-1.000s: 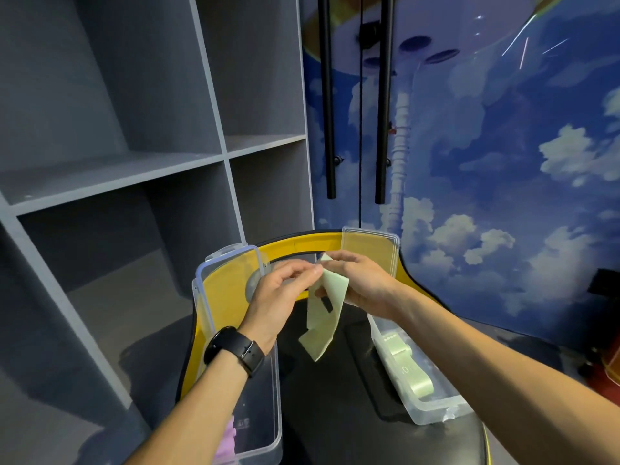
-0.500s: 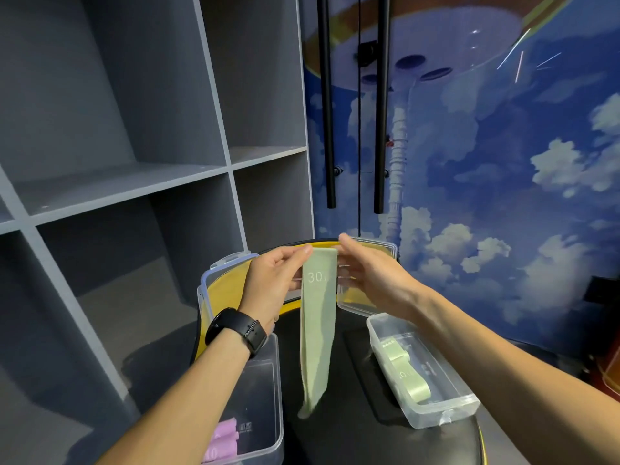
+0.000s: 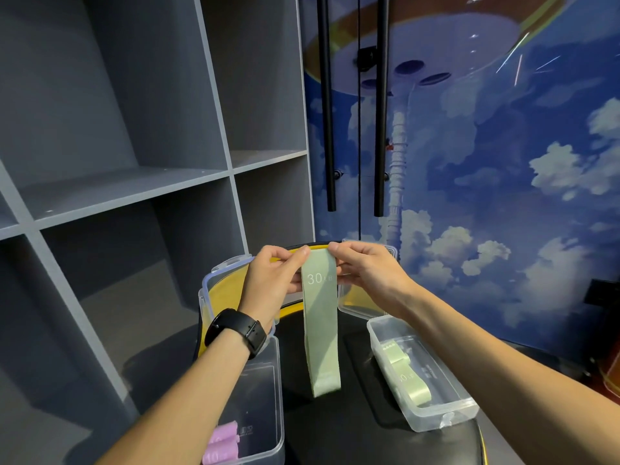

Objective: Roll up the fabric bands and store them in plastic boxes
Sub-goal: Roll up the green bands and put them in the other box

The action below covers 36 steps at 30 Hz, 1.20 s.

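A pale green fabric band marked "30 LB" hangs straight down between my hands. My left hand pinches its top left corner and my right hand pinches its top right corner. Below, a clear plastic box on the right holds rolled green bands. A second clear box on the left holds pink rolled bands. Both boxes stand open with their lids tilted up behind my hands.
The boxes sit on a round black seat with a yellow rim. Grey shelving fills the left side. A blue sky mural wall with two black vertical bars stands behind.
The crumpled green band has been pulled out flat and raised; it now hangs full length from both hands, a little higher than half a second ago.
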Each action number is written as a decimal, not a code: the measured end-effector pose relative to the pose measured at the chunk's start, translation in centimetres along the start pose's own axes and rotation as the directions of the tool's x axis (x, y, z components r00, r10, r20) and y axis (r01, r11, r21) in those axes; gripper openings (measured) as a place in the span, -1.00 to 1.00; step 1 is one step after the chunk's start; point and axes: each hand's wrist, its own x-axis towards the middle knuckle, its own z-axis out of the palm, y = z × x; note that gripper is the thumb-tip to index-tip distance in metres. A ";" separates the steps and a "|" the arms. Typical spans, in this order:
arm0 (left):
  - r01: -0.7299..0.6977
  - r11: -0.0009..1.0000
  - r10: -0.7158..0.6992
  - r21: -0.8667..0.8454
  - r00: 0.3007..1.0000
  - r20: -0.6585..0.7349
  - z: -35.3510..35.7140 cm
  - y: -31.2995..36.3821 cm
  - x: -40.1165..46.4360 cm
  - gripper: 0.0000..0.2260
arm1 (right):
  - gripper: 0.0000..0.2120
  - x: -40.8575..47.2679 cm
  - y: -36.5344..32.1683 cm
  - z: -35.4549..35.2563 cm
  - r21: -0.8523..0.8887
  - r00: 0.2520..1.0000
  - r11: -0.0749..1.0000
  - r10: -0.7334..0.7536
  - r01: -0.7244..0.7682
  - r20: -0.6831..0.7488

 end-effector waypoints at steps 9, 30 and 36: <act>-0.068 0.987 0.053 0.143 0.993 0.109 -0.1 -0.1 -0.2 -0.94 | -0.72 -0.3 0.4 0.0 0.002 1.000 1.000 0.011 -0.011 -0.027; 0.062 0.940 0.037 -0.335 0.959 0.281 -0.5 1.9 -0.1 -0.87 | -0.51 -1.7 13.5 0.2 0.492 0.564 0.397 0.786 -0.775 0.253; 0.049 0.938 0.038 -0.343 0.969 0.243 -2.0 2.0 0.1 -0.82 | -0.80 0.3 13.2 1.2 0.573 0.660 0.490 0.741 -0.657 0.124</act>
